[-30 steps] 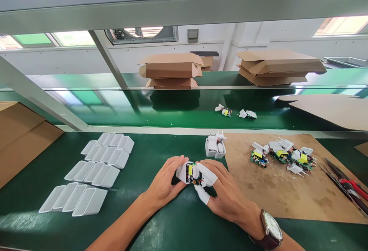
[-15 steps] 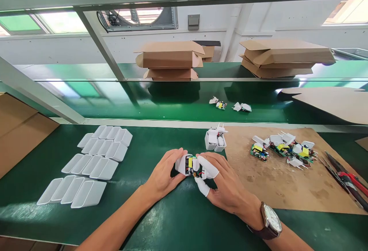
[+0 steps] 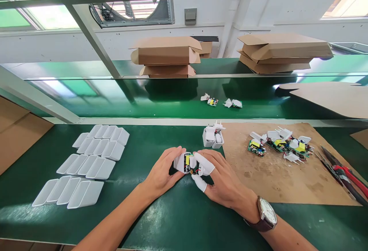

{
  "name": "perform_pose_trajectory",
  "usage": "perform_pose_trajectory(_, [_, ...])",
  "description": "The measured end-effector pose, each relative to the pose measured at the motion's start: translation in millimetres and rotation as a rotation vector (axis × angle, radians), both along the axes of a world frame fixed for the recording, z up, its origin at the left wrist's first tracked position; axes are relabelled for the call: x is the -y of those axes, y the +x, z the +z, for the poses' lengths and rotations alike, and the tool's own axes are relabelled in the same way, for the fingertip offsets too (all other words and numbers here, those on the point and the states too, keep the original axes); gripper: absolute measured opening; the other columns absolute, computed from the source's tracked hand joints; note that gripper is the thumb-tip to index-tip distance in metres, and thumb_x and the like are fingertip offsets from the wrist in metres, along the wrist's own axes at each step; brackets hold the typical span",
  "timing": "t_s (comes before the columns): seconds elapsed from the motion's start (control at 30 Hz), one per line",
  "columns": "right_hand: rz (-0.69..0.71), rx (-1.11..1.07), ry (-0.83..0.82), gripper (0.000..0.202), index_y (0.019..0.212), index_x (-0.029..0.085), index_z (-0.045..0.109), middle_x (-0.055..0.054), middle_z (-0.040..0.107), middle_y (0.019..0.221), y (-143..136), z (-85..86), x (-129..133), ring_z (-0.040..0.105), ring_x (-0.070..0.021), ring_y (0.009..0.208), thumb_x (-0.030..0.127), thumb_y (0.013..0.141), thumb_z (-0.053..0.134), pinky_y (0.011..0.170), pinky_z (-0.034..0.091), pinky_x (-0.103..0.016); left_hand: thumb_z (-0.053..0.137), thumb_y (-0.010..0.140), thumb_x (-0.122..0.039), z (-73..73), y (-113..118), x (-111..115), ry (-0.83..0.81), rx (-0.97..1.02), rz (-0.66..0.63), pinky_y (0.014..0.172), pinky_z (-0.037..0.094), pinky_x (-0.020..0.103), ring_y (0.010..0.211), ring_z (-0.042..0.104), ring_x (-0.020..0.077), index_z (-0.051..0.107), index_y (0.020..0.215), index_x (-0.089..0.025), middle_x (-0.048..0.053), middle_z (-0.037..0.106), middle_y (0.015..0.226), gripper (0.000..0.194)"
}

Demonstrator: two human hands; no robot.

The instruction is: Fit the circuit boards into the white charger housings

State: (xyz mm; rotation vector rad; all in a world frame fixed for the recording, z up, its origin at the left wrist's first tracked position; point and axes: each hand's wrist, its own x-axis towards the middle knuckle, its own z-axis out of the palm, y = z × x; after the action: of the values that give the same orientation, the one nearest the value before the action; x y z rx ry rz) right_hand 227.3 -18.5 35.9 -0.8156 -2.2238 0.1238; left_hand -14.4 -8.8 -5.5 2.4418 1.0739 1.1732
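Observation:
My left hand (image 3: pixel 162 170) is closed around a white plastic casing (image 3: pixel 178 162), fingers on top and thumb below. My right hand (image 3: pixel 228 184), with white covers on thumb and index finger, pinches a circuit board (image 3: pixel 188 162) with a yellow component. The board's left end meets the casing's mouth; how far inside it sits is hidden. Both are held just above the green table (image 3: pixel 161 220). Beyond my right hand stand white casings (image 3: pixel 209 140) with white plug parts in them.
Rows of white casings (image 3: pixel 86 193) lie at left. On the brown board (image 3: pixel 253 185) at right are several circuit boards (image 3: pixel 255 147), tweezers (image 3: pixel 330 168) and red-handled pliers (image 3: pixel 347 178). Two board assemblies (image 3: pixel 212 101) lie on the green belt (image 3: pixel 166 105) behind; cardboard boxes (image 3: pixel 166 56) stand farther back.
The view has shifted slightly. The two assemblies on the green belt have moved left. My hands keep the same grip, with the circuit board and casing still end to end.

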Motion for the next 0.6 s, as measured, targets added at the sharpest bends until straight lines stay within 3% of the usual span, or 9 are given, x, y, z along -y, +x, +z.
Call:
perform_pose_trajectory(0.2, [0.009,-0.001,-0.004,0.045,0.139,0.018,0.049,-0.016,0.069,0.123,-4.0,-3.0,0.2,0.065,-0.0316,0.115,0.013,0.096,0.059,0.092,0.062,-0.051,0.066,0.098,-0.028,0.6,3.4,5.9,-0.089,-0.016,-0.041,0.107,0.057,0.045,0.130,0.064,0.0270,0.027,0.160,-0.028,0.013,0.065,0.141,0.073])
perform_pose_trajectory(0.3, [0.000,-0.081,-0.176,0.042,0.141,0.024,0.050,-0.012,0.071,0.121,-2.2,1.4,1.6,0.069,-0.0265,0.104,0.024,0.100,0.061,0.085,0.064,-0.043,0.062,0.099,-0.025,-1.8,4.2,10.2,-0.249,-0.015,-0.083,0.111,0.054,0.045,0.138,0.059,0.0266,0.018,0.163,-0.031,0.013,0.057,0.152,0.078])
perform_pose_trajectory(0.4, [-0.016,-0.212,-0.368,0.031,0.135,0.027,0.057,-0.007,0.074,0.113,1.9,1.8,0.2,0.072,-0.0197,0.097,0.023,0.106,0.049,0.085,0.065,-0.035,0.060,0.099,-0.022,-5.2,5.2,11.1,-0.387,0.122,-0.117,0.114,0.051,0.045,0.140,0.057,0.0257,0.016,0.163,-0.032,0.013,0.055,0.154,0.079])
perform_pose_trajectory(0.5, [0.014,-0.232,-0.341,0.031,0.130,0.028,0.063,-0.008,0.070,0.127,4.5,-5.9,-4.8,0.070,-0.0211,0.115,0.017,0.103,0.052,0.101,0.061,-0.039,0.062,0.099,-0.030,-4.6,5.8,9.2,-0.521,0.346,-0.134,0.115,0.049,0.046,0.138,0.059,0.0265,0.022,0.160,-0.030,0.015,0.057,0.151,0.073])
perform_pose_trajectory(0.6, [0.109,-0.171,-0.328,0.041,0.139,0.029,0.059,-0.011,0.061,0.145,2.8,-13.5,-9.7,0.061,-0.0238,0.133,0.017,0.100,0.058,0.112,0.054,-0.043,0.047,0.106,-0.041,3.0,5.4,7.6,-0.718,0.438,-0.124,0.108,0.053,0.044,0.127,0.065,0.0253,0.028,0.159,-0.025,0.015,0.061,0.145,0.058])
